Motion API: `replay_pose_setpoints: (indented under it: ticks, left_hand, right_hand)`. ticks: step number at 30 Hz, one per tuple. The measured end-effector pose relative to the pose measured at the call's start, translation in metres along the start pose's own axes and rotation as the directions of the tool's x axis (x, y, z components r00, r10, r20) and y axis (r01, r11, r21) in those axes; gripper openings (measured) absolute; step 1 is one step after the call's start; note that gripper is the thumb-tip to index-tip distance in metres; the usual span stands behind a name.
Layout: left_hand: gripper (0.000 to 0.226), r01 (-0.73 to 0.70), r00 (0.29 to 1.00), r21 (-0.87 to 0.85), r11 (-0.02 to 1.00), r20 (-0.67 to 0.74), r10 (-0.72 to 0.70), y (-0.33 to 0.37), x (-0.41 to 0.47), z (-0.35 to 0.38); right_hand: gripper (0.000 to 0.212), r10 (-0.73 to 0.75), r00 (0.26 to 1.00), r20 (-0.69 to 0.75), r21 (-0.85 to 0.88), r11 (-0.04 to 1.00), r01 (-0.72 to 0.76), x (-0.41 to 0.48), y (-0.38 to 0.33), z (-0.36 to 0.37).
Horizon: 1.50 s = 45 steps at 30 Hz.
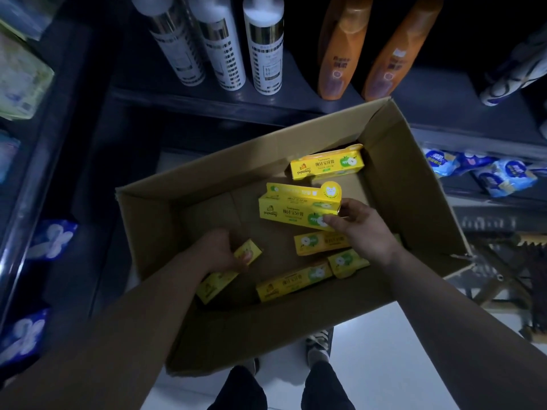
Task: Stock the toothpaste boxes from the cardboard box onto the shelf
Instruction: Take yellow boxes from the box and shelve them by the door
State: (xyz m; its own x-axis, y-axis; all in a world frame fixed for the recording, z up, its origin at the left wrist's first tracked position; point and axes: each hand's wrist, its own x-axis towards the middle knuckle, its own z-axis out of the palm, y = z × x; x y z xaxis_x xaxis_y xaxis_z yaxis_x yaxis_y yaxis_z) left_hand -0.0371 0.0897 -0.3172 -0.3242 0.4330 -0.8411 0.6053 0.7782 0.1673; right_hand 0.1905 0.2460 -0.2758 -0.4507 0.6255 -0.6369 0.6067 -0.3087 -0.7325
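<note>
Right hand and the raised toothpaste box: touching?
Touching. Head view shows the right hand pinching the end of the raised toothpaste box between thumb and fingers.

"pipidog" prints on the front of the far toothpaste box, left of a line of Chinese characters. Same "pipidog" logo on the middle toothpaste box and the near toothpaste box. Labels on the white bottles and orange bottles: too blurred to read.
</note>
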Motion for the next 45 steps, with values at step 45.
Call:
replay_pose_setpoints:
  ticks: [45]
  left_hand:
    - [0.018, -0.404, 0.637, -0.785, 0.469, -0.61, -0.472, -0.087, -0.509, -0.144]
  right_hand:
    - [0.018, -0.6, 0.704, 0.381, 0.202, 0.797, 0.57, -0.301, -0.404, 0.062]
